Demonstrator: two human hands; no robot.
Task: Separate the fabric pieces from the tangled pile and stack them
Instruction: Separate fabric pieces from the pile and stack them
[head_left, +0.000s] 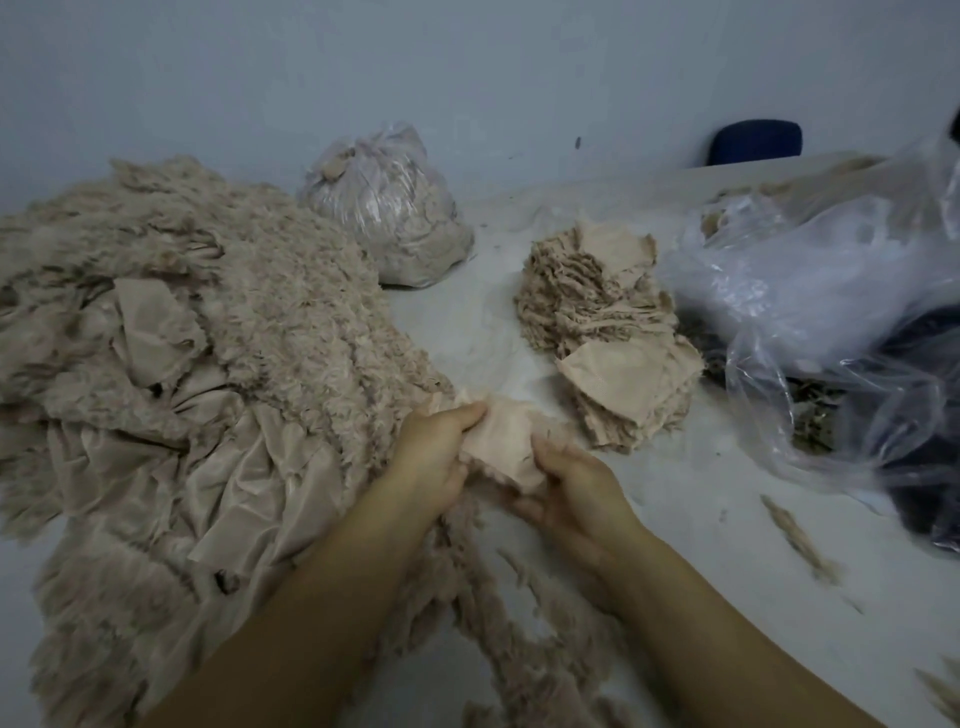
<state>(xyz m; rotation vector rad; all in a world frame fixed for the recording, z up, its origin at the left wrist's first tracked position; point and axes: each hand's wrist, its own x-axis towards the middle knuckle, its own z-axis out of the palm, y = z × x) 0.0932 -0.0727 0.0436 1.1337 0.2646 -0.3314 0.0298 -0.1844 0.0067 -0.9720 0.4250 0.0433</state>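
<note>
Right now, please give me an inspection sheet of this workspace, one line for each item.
Surface: pale grey table, strewn with beige fluff scraps.
Job's things: big tangled pile of beige furry fabric at left; stack of separated beige pieces beyond the hands; one small pinkish-beige fabric piece held.
Clutter: tied clear plastic bag of scraps; loose clear plastic sheeting at right.
Grippers: left hand and right hand both grip the small piece.
Cables: nothing seen.
Surroundings: plain pale wall; dark blue chair back.
</note>
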